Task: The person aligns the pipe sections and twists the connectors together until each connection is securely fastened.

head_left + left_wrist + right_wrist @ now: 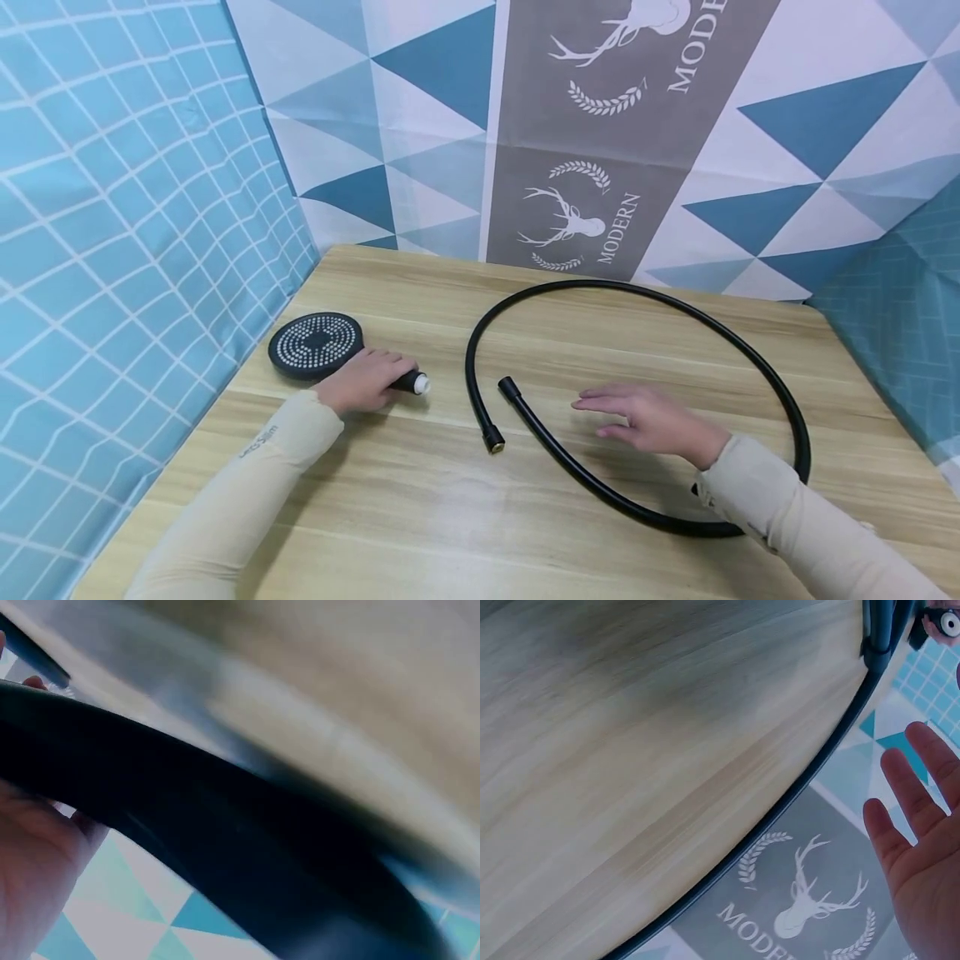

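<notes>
The shower head (316,343) lies at the left of the counter (450,533), near the blue tiled sheet (127,217), nozzle face up. The left grip (366,379) is curled round its handle, with the white tip (422,384) poking out past the fingers. The head view catches that tip from the side; only the right wrist view looks at it end on, as a pale ring with a dark middle. The left wrist view is blurred, mostly the dark bulk of the shower head with part of the palm beside it.

The right grip (648,419) holds nothing: its fingers are extended within the loop of the hose (573,284), and the right wrist view adds the open palm.

"MODERN" reads in white on the grey band (502,217) of the backdrop (420,158), beside a stag and laurel; higher up the word repeats, cut off by the frame. Small print on the left sleeve (240,492) seems to end in "Slim".

The shower head is round and black, pale dots ringed about a black centre. The hose is black too; one end shows brassy metal inside, the other has a black collar.
</notes>
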Available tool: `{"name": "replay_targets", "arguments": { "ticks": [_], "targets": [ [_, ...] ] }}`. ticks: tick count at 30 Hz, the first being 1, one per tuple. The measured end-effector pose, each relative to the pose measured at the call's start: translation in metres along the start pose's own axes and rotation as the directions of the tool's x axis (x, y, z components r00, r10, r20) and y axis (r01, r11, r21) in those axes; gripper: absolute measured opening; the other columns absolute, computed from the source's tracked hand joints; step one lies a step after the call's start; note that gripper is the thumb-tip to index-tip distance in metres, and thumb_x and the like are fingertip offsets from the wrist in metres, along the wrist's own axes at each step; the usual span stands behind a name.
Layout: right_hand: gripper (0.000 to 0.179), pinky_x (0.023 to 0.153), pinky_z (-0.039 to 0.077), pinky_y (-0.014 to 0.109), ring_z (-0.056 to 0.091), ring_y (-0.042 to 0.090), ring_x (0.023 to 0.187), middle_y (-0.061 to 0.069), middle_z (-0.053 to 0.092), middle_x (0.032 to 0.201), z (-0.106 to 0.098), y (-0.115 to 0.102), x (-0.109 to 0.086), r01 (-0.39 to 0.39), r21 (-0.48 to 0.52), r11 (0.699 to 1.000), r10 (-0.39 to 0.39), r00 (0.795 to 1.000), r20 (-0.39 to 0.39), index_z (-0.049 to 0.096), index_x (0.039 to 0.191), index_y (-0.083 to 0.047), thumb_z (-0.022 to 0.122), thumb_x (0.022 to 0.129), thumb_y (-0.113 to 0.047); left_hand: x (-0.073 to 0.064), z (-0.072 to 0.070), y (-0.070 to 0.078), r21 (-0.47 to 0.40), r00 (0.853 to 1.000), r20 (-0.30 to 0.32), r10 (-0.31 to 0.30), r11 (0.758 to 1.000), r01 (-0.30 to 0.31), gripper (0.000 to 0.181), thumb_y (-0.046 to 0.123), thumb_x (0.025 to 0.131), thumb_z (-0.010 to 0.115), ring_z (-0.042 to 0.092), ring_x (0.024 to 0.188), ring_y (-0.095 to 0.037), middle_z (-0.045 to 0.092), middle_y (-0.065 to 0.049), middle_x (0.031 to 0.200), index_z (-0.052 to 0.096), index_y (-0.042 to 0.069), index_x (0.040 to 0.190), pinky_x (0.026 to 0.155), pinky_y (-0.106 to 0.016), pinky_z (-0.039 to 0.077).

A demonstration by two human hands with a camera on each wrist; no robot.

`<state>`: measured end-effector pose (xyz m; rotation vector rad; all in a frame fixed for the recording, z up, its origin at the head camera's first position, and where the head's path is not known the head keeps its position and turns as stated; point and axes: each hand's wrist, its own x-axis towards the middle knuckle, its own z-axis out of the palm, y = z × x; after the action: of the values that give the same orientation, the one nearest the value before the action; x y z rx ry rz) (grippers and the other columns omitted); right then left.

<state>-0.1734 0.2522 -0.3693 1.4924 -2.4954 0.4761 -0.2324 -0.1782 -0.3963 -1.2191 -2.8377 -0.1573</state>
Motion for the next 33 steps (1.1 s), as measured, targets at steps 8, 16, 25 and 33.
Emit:
{"name": "replay_targets", "arguments": {
  "ticks": [8, 16, 25, 33],
  "targets": [
    [0.046, 0.087, 0.049, 0.053, 0.063, 0.036, 0.106, 0.014, 0.068, 0.114, -0.002, -0.002, 0.015, 0.027, -0.011, 1.000, -0.027, 0.999, -0.018, 0.068, 0.117, -0.006, 0.079, 0.073, 0.001, -0.003, -0.014, 0.008, -0.127, 0.999, -0.033, 0.002, 0.992, -0.006, 0.025, 0.006, 0.081, 0.071, 0.062, 0.078, -0.020, 0.064, -0.002, 0.086, 0.053, 0.012, 0.097, 0.072, -0.043, 0.052],
    [0.044, 0.089, 0.049, 0.050, 0.063, 0.034, 0.107, 0.013, 0.069, 0.114, 0.008, -0.005, 0.024, 0.063, -0.027, 0.998, -0.063, 0.998, 0.010, 0.068, 0.118, -0.009, 0.079, 0.075, -0.006, -0.006, -0.019, 0.012, -0.106, 0.994, -0.107, 0.007, 0.994, -0.018, 0.027, 0.009, 0.072, 0.071, 0.054, 0.064, -0.014, 0.061, 0.001, 0.076, 0.054, 0.013, 0.091, 0.059, -0.035, 0.047],
    [0.039, 0.091, 0.049, 0.050, 0.060, 0.038, 0.113, 0.020, 0.063, 0.124, 0.021, -0.009, 0.044, 0.123, -0.085, 0.989, -0.122, 0.992, 0.014, 0.068, 0.118, -0.009, 0.077, 0.079, -0.013, -0.006, -0.029, 0.014, 0.003, 0.976, -0.207, 0.070, 0.997, -0.071, 0.032, 0.010, 0.072, 0.072, 0.052, 0.055, -0.013, 0.059, 0.000, 0.068, 0.052, 0.009, 0.097, 0.051, -0.036, 0.048],
    [0.038, 0.095, 0.047, 0.050, 0.058, 0.036, 0.117, 0.022, 0.059, 0.129, 0.022, -0.007, 0.064, 0.070, -0.089, 0.994, -0.060, 0.993, 0.105, 0.068, 0.120, -0.010, 0.075, 0.083, -0.010, -0.007, -0.033, 0.017, 0.145, 0.947, -0.264, 0.185, 0.978, -0.150, 0.041, 0.048, 0.093, 0.060, 0.051, 0.051, -0.012, 0.057, 0.000, 0.063, 0.055, 0.008, 0.093, 0.048, -0.032, 0.047]
  ]
}}
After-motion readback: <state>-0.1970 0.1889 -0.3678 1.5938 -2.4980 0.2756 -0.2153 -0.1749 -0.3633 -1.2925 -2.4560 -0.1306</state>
